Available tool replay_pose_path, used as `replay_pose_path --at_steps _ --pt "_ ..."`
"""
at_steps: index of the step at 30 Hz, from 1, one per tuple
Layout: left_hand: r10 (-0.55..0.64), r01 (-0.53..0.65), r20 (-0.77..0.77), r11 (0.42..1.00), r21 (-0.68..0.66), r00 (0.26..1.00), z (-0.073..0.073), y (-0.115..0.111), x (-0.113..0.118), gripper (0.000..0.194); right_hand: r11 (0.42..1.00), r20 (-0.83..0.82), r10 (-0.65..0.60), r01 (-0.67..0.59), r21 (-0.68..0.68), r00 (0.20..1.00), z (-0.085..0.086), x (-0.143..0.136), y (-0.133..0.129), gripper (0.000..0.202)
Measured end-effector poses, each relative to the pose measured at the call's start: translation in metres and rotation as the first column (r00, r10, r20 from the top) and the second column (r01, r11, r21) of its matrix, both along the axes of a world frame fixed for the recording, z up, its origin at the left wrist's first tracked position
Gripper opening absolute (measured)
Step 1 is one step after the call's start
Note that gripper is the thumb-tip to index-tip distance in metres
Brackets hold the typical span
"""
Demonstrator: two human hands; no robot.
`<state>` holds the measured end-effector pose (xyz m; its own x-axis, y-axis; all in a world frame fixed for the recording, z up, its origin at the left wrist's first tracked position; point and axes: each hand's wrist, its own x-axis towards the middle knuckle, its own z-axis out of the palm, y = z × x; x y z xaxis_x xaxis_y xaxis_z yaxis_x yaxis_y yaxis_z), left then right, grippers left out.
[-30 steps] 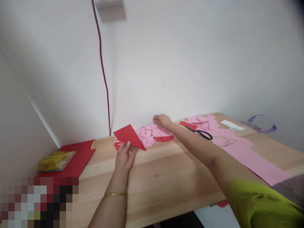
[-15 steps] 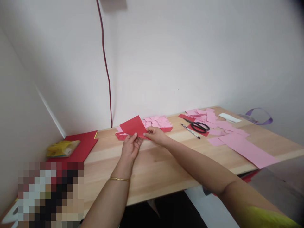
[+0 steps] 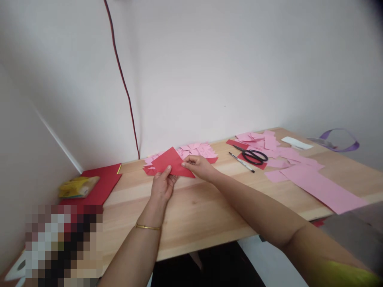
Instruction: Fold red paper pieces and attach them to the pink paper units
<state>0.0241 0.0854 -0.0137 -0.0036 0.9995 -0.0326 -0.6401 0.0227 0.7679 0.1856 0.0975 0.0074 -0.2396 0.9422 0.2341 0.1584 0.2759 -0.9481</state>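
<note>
- While the left hand [image 3: 163, 183] pinched its lower edge, thumb on top and fingers beneath, a red paper piece [image 3: 172, 161] was held up, tilted, over the far side of the wooden table [image 3: 209, 211].
- Closed in a pinch, the right hand [image 3: 196, 165] had its thumb and bent fingers at the right-hand edge of that same red paper piece.
- Directly behind the paper, partly hidden by it, lay a heap of pink paper pieces [image 3: 199, 150] with red paper showing along its front, close to the white wall [image 3: 191, 79].
- To the right of the hands, black-handled scissors [image 3: 256, 157] rested partly over a red paper slip [image 3: 260, 164], with a pen [image 3: 241, 162] just beside them.
- Beyond and to the right of the scissors spread pink paper scraps [image 3: 269, 141]; nearer, a long pink paper strip [image 3: 324, 189] ran towards the table's right front edge.
- Past the scraps lay a white paper slip [image 3: 297, 142], and near it stood a purple band [image 3: 354, 146] in a loop.
- On the left, a yellow packet [image 3: 79, 187] sat on red sheets [image 3: 109, 179].
- A gold-coloured bracelet [image 3: 148, 227] circled the left wrist, and a dark red cord [image 3: 121, 77] hung down the wall.
</note>
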Motion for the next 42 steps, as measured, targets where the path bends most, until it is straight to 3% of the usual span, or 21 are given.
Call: replay_pose_path --at_steps 5,10,18,23,26,29,32,35,42 --pt "0.033 -0.032 -0.035 0.999 0.026 0.999 0.000 0.000 -0.002 0.032 0.994 -0.130 0.096 -0.101 -0.029 0.987 -0.004 0.003 0.003 0.026" --pt "0.023 -0.020 -0.111 0.999 0.026 0.994 -0.001 -0.002 0.002 0.033 0.996 -0.185 0.071 -0.079 -0.031 0.980 -0.005 0.002 0.002 0.025" --pt "0.072 -0.065 -0.091 0.994 0.084 0.993 0.005 0.000 -0.005 0.024 0.991 -0.228 0.088 -0.109 -0.080 0.970 0.000 0.013 0.006 0.026" --pt "0.069 -0.064 -0.057 0.994 0.084 0.996 0.008 -0.001 -0.007 0.032 0.989 -0.271 0.099 -0.124 -0.075 0.957 -0.001 0.016 0.010 0.026" --pt "-0.011 0.014 -0.064 0.999 0.045 0.998 0.006 -0.004 -0.004 0.027 0.993 -0.306 0.065 -0.093 -0.077 0.950 -0.003 0.013 0.008 0.026" --pt "-0.148 0.148 -0.217 0.989 -0.014 0.965 0.001 -0.009 0.004 0.026 0.995 -0.319 0.046 -0.072 -0.069 0.947 -0.004 0.008 0.006 0.027" --pt "-0.199 0.209 -0.330 0.978 -0.005 0.923 -0.005 -0.011 0.011 0.024 0.994 -0.305 0.071 -0.094 -0.062 0.950 -0.004 0.005 0.005 0.029" --pt "-0.139 0.155 -0.305 0.988 0.028 0.942 -0.007 -0.009 0.012 0.023 0.990 -0.276 0.078 -0.108 -0.095 0.958 0.001 0.006 0.003 0.033" --pt "0.041 -0.041 -0.033 0.999 -0.007 0.999 0.001 -0.002 0.002 0.023 0.971 -0.019 0.223 -0.223 -0.084 0.975 0.009 0.007 -0.007 0.028"
